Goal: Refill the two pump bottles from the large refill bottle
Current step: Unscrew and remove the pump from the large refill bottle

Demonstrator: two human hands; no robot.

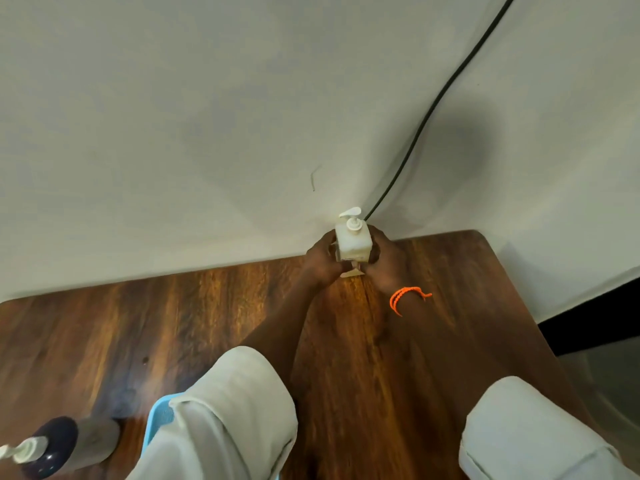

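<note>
Both arms reached out; the left hand (320, 259) and right hand (386, 263) each curled their grip round the square white plastic pump bottle (353, 242), contents unseen.

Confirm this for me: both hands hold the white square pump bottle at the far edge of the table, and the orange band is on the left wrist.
One detail is wrong. The head view shows the orange band on the right wrist, not the left. The rest stands: the left hand and right hand hold the white square pump bottle at the far edge of the table.
</note>
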